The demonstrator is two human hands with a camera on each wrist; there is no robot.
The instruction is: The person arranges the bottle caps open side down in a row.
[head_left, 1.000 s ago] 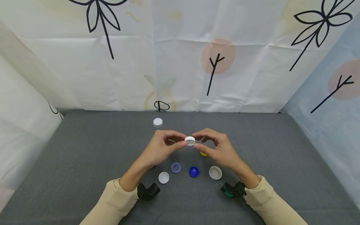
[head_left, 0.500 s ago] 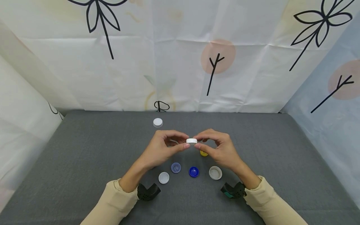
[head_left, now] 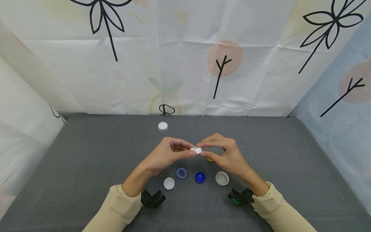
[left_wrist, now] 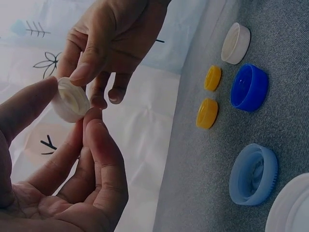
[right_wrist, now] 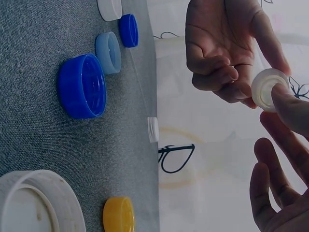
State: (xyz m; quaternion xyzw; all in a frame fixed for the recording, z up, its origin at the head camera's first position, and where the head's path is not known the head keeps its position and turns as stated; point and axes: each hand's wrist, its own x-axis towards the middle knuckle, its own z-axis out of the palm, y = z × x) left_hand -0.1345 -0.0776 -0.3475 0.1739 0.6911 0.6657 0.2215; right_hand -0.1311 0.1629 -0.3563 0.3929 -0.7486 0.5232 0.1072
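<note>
Gray cloth-covered bench (head_left: pixel 87 167), screw caps directly on it. Near row, left to right: small white cap (head_left: pixel 169 183), pale blue cap (head_left: pixel 181 173), dark blue cap (head_left: pixel 200 177), wider off-white cap (head_left: pixel 222 178), last three open side up. Behind: two yellow caps (left_wrist: pixel 207 114), second dark blue cap (right_wrist: pixel 129 30) near the pale blue, far white cap (head_left: pixel 163 126) by the back edge.

Soft, even light in the head view; both wrist views dimmer and cooler.
The curtain (head_left: pixel 179 61) is bright, bluish at far right; in the left wrist view, the left hand (left_wrist: pixel 72 186) and right hand (left_wrist: pixel 115 41) look shadowed against it, fine detail soft.
</note>
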